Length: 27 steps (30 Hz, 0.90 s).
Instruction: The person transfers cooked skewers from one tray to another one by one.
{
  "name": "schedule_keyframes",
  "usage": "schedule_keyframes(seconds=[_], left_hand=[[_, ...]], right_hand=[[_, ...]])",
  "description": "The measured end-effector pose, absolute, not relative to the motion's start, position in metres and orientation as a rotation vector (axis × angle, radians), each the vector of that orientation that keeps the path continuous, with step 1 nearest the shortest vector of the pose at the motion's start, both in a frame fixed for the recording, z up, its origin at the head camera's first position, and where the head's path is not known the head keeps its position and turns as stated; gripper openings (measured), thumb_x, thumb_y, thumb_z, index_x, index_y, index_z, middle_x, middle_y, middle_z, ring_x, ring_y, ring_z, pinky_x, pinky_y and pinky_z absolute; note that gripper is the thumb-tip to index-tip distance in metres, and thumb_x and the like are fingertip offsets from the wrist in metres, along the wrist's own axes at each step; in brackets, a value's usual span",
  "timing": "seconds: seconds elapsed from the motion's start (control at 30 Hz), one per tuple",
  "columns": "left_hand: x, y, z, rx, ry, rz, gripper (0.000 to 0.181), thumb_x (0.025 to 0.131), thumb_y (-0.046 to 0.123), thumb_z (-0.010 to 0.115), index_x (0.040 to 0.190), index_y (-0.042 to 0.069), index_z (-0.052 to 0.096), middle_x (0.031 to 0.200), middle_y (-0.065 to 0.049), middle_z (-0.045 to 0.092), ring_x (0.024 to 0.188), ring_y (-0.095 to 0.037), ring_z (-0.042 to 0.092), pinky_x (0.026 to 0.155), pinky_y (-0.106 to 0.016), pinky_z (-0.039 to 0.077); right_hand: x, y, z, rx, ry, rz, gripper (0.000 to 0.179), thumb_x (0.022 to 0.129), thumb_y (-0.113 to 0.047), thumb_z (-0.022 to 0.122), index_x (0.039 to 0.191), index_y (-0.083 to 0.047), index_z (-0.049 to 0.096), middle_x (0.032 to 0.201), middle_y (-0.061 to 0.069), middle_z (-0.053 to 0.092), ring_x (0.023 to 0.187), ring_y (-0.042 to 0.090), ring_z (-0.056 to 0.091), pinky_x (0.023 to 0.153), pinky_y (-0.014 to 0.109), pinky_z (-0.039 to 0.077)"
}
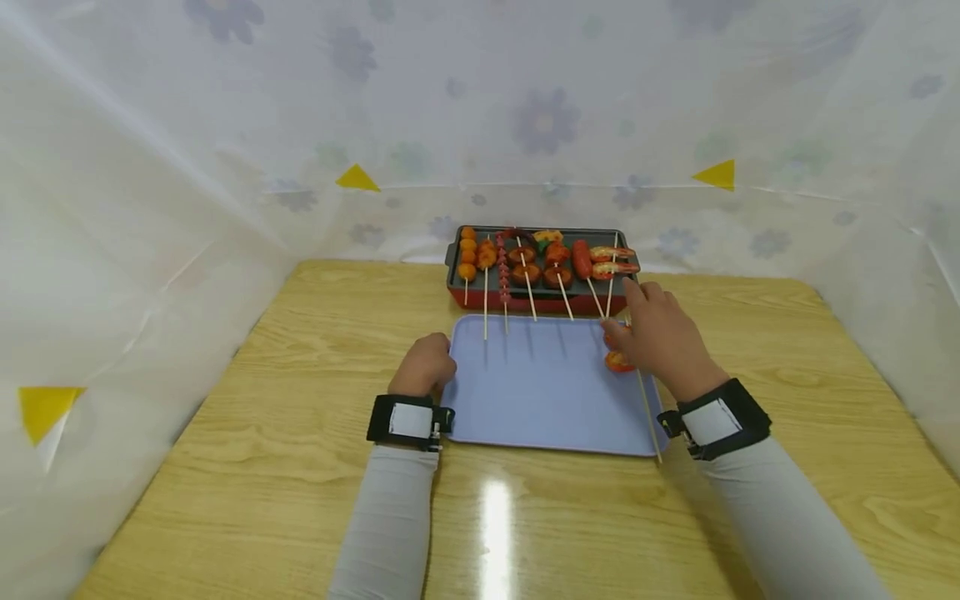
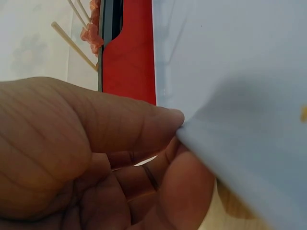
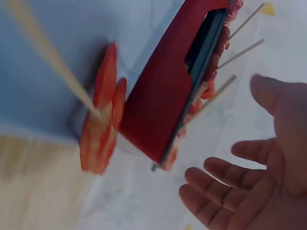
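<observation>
My left hand [image 1: 426, 365] pinches the left rim of a pale blue tray [image 1: 555, 404] between thumb and fingers, as the left wrist view shows close up. On the tray's right side lies a shrimp skewer [image 1: 620, 361], its stick reaching past the front rim. Above that skewer is my right hand [image 1: 666, 337], fingers apart and holding nothing in the right wrist view. Just behind the tray stands a toy grill [image 1: 480, 302] with a red body and dark top. My right fingertips are near its front right corner.
Along the grill top lie several skewers, among them orange balls [image 1: 467, 254], mushroom slices [image 1: 525, 275], a sausage [image 1: 581, 259] and shrimp [image 1: 615, 269]. Their sticks stick out over the tray's back rim. A wooden table [image 1: 315, 467] carries everything, with a flower-patterned sheet [image 1: 450, 100] behind it.
</observation>
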State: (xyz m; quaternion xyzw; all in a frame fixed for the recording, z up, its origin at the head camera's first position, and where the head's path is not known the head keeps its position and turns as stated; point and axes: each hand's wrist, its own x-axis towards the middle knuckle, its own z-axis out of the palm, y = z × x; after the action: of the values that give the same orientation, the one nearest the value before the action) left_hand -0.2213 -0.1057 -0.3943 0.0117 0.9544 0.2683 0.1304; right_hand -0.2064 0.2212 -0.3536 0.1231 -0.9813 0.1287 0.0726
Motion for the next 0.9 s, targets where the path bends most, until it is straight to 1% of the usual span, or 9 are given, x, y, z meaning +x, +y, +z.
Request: schedule_keyframes(seconds=[0.03,0.13,0.27,0.47,0.6,0.67,0.7,0.83,0.9], left_hand=[[-0.222,-0.106,-0.394,0.034,2.773,0.78,0.011,0.081,-0.007,0.052,0.088,-0.001,0.059,0.084,-0.014,0.059,0.075,-0.027,0.055,0.061,-0.033,0.046],[-0.222,-0.107,-0.394,0.026,2.776,0.774,0.011,0.082,-0.007,0.052,0.088,-0.001,0.059,0.084,-0.014,0.059,0.075,-0.027,0.055,0.061,-0.033,0.046],[-0.223,-0.107,-0.394,0.015,2.758,0.779,0.011,0.083,-0.006,0.052,0.089,-0.001,0.059,0.083,-0.014,0.057,0.073,-0.026,0.053,0.058,-0.032,0.043],[-0.224,-0.106,-0.394,0.028,2.763,0.779,0.009,0.082,-0.007,0.051,0.086,-0.001,0.057,0.08,-0.012,0.055,0.071,-0.025,0.05,0.056,-0.031,0.04],[-0.222,-0.105,-0.392,0.037,2.772,0.778,0.009,0.082,-0.007,0.051,0.084,0.0,0.057,0.08,-0.012,0.055,0.071,-0.025,0.05,0.058,-0.032,0.041],[-0.222,-0.105,-0.392,0.035,2.771,0.777,0.009,0.082,-0.007,0.051,0.084,0.0,0.057,0.08,-0.012,0.055,0.071,-0.025,0.051,0.058,-0.032,0.042],[-0.222,-0.105,-0.393,0.032,2.768,0.778,0.01,0.082,-0.007,0.051,0.084,0.0,0.057,0.08,-0.012,0.055,0.072,-0.026,0.051,0.058,-0.032,0.042],[-0.221,-0.105,-0.393,0.032,2.762,0.784,0.01,0.082,-0.007,0.051,0.086,0.0,0.057,0.081,-0.013,0.056,0.072,-0.026,0.052,0.058,-0.032,0.042],[-0.221,-0.105,-0.393,0.033,2.765,0.782,0.01,0.082,-0.007,0.052,0.087,-0.001,0.058,0.081,-0.013,0.056,0.072,-0.026,0.051,0.058,-0.032,0.042]], right_hand=[[-0.212,0.22,-0.354,0.359,-2.946,0.435,0.074,0.1,-0.036,0.059,0.148,0.011,0.029,0.133,0.037,0.04,0.116,0.053,0.045,0.09,0.063,0.043],[-0.225,0.218,-0.356,0.312,-2.904,0.477,0.064,0.099,-0.031,0.06,0.142,0.011,0.037,0.122,0.036,0.046,0.101,0.049,0.054,0.081,0.059,0.047],[-0.237,0.218,-0.36,0.228,-2.865,0.456,0.053,0.099,-0.024,0.062,0.133,0.012,0.043,0.112,0.035,0.05,0.084,0.046,0.058,0.068,0.056,0.049],[-0.247,0.22,-0.36,0.176,-2.887,0.552,0.05,0.1,-0.021,0.06,0.133,0.012,0.045,0.112,0.035,0.052,0.087,0.045,0.058,0.07,0.054,0.047],[-0.252,0.22,-0.361,0.213,-2.876,0.61,0.043,0.098,-0.018,0.063,0.124,0.014,0.051,0.095,0.03,0.057,0.076,0.04,0.057,0.063,0.049,0.043],[-0.253,0.219,-0.361,0.217,-2.878,0.634,0.042,0.097,-0.016,0.065,0.124,0.013,0.052,0.089,0.027,0.058,0.072,0.037,0.056,0.061,0.046,0.04],[-0.254,0.219,-0.362,0.217,-2.884,0.643,0.042,0.096,-0.015,0.065,0.125,0.013,0.053,0.089,0.026,0.058,0.071,0.036,0.056,0.06,0.045,0.04],[-0.256,0.219,-0.362,0.207,-2.899,0.663,0.047,0.096,-0.012,0.065,0.132,0.014,0.049,0.094,0.028,0.061,0.074,0.037,0.058,0.063,0.047,0.043],[-0.256,0.219,-0.362,0.214,-2.896,0.66,0.044,0.095,-0.01,0.064,0.129,0.015,0.051,0.092,0.028,0.06,0.074,0.038,0.058,0.063,0.047,0.043]])
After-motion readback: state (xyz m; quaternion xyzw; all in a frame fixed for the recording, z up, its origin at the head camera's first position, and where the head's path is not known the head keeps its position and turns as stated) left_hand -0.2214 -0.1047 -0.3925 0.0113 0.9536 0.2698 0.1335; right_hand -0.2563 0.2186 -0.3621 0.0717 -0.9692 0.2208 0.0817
